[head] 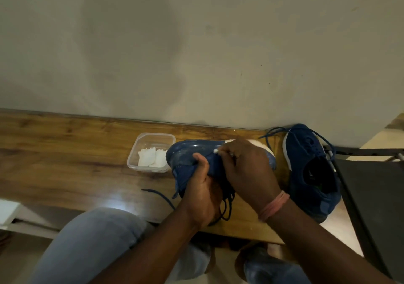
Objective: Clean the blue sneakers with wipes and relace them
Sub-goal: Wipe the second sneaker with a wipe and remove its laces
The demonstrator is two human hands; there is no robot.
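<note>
Glossy wood, clear plastic, blue cloth.
The surface is varnished wood with a glare patch; the tub is clear smooth plastic holding white wipes; the sneaker is matt blue knit cloth.

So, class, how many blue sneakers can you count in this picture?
2. One sneaker is held over the table in both hands, beside the tub of wipes. The other sneaker lies at the table's right end.

The scene is dimly lit and slightly soft, with a warm cast. A pale glare patch is seen on the wooden table near its front edge. Straight lines are bent by wide-angle distortion toward the edges, and broad soft shadows are cast on the wall.
</note>
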